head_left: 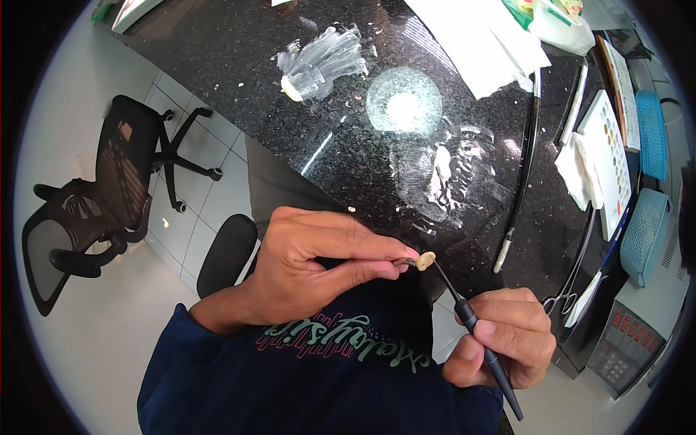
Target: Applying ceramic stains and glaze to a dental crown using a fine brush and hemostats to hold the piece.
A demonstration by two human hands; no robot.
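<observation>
My left hand is closed in front of my dark blue shirt. Its thumb and fingertips pinch a thin dark holder, with a small yellowish-cream dental crown at the end of it. From the other side, my right hand grips a slim black fine-tipped brush like a pen. The brush's thin tip reaches the crown's right edge; whether it touches cannot be made out. Its tapered tail points down past my palm.
White smears mark the black speckled worktop. To the right lie a dark rod, scissor-like handles, a crumpled tissue and a white palette with coloured dots. White paper lies at the back. Black chairs stand left.
</observation>
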